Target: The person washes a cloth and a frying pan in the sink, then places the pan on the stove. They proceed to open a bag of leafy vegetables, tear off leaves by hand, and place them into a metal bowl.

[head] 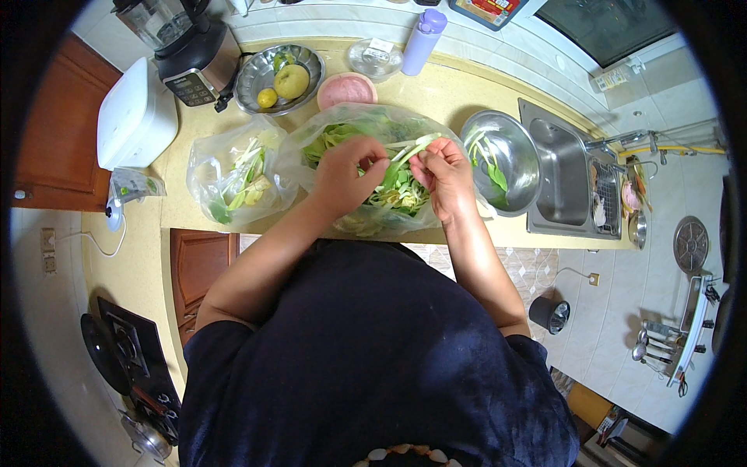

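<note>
Over an open plastic bag full of leafy greens, both hands meet at a pale green stalk. My right hand pinches the stalk near its end. My left hand is at its other side, thumb and forefinger curled close together; whether it grips the stalk cannot be told. To the left, a smaller plastic bag holds cut stems and yellowed leaves. On the right, a steel bowl contains a few stalks with green leaves.
Behind the bags are a metal dish with fruit, a pink round dish, a clear plastic container and a purple bottle. A blender and a white bin stand left. The steel sink lies right of the bowl.
</note>
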### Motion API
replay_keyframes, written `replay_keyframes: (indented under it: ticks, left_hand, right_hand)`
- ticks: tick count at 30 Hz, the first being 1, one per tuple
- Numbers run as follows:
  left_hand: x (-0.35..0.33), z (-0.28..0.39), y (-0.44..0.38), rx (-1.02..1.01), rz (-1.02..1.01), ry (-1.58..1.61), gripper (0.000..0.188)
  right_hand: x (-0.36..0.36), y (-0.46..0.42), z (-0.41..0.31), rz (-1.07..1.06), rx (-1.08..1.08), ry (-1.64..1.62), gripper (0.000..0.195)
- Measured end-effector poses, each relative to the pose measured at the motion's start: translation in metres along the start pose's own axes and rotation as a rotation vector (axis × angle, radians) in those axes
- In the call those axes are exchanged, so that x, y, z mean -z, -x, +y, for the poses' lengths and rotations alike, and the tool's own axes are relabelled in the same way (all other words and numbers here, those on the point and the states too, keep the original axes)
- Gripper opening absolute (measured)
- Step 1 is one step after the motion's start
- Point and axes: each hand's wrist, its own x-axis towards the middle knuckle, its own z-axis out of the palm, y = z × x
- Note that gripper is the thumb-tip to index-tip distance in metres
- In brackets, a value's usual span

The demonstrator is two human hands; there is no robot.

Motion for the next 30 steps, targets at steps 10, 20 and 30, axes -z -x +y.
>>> replay_keyframes:
  ticks: [10, 20, 30]
  left_hand:
    - [-0.017, -0.004, -0.023, -0.054, 0.017, 0.158, 0.01]
    - [-0.017, -0.007, -0.024, 0.034, -0.025, 0.147, 0.011]
    - [-0.001, -0.004, -0.032, 0.063, -0.009, 0.153, 0.014]
  right_hand:
    - [-0.006, 0.003, 0.001, -0.118, 0.065, 0.143, 0.007]
    - [-0.006, 0.001, 0.006, -0.129, 0.202, 0.231, 0.017]
    - [0.005, -0.009, 0.008, -0.152, 0.264, 0.439, 0.011]
